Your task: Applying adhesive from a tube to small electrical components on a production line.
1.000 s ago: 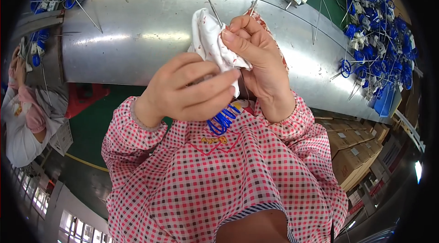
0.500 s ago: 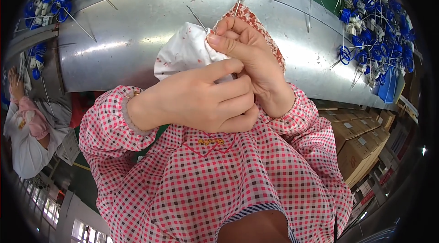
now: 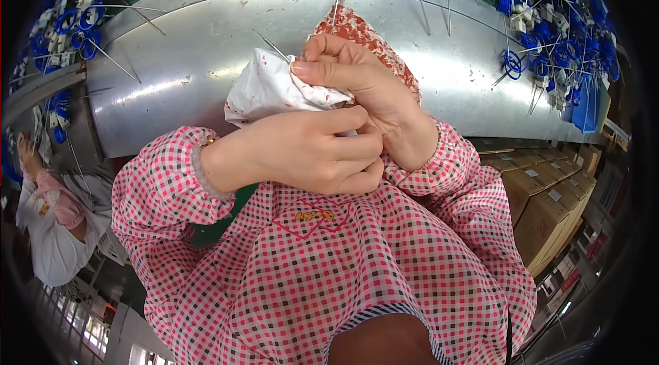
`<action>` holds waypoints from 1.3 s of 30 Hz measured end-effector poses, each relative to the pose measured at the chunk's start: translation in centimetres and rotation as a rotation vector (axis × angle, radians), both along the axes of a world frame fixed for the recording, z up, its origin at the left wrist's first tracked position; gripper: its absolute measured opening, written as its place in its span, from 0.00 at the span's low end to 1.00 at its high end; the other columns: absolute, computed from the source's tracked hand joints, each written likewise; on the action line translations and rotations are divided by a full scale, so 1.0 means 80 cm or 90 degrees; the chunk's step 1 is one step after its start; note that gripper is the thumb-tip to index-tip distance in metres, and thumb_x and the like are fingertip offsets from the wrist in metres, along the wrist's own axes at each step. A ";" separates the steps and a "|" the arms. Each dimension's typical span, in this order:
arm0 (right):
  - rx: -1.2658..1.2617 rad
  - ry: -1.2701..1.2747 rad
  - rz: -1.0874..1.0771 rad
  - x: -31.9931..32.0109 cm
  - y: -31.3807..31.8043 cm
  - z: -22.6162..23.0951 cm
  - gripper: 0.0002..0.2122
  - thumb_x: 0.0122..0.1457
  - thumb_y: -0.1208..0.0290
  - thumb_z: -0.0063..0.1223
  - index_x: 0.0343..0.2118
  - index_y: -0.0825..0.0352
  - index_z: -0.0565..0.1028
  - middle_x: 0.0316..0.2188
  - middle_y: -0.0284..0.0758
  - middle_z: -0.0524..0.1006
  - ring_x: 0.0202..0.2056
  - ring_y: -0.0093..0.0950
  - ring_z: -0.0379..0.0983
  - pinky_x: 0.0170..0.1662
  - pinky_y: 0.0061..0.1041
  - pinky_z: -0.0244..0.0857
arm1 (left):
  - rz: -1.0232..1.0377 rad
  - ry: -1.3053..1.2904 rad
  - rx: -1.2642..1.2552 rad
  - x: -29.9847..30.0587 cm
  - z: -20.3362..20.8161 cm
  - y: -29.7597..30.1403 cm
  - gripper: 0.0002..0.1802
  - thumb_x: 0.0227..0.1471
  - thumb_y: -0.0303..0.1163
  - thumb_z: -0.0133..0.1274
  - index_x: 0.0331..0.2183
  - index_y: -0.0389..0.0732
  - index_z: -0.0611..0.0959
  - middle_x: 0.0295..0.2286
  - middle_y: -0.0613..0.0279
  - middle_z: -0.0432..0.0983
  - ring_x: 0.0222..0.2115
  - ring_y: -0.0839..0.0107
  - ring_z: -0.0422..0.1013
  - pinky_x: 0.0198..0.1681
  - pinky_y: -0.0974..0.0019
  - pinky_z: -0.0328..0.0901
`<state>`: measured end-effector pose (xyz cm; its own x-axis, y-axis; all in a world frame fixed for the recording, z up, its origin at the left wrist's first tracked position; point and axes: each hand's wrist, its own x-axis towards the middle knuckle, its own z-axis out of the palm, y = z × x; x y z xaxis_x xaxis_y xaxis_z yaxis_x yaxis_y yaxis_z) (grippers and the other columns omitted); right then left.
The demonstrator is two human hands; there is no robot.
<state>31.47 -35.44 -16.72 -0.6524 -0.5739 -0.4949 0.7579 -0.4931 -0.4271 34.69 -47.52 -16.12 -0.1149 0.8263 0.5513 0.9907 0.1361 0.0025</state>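
One silver surface (image 3: 199, 56) lies beyond the person. Left hand (image 3: 302, 149): now across the front and up against the right, where a second ago it was further left; fingers curled inward, their grip hidden, so cannot tell what they hold. Right hand (image 3: 381, 94): thumb and forefinger pressed together on cloth, little shifted relative to its partner. Red-and-white mottled piece (image 3: 374, 32): behind the right hand, more of it exposed than a second ago. White cloth (image 3: 257, 94): red-flecked, fanned out leftward above the left hand; was bunched and upright. Blue coil: hung below the hands earlier, now out of sight. Thin rod (image 3: 269, 43): pokes up-left beside the pinch. Judgement: work is concentrated where the hands meet, right steadying.
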 end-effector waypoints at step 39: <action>0.058 0.093 0.100 0.011 0.006 0.022 0.07 0.49 0.79 0.51 0.30 0.67 0.66 0.25 0.32 0.74 0.26 0.15 0.70 0.27 0.11 0.63 | -0.093 -0.090 0.027 0.014 0.012 0.001 0.10 0.37 0.34 0.48 0.27 0.44 0.70 0.26 0.58 0.69 0.27 0.68 0.68 0.33 0.68 0.65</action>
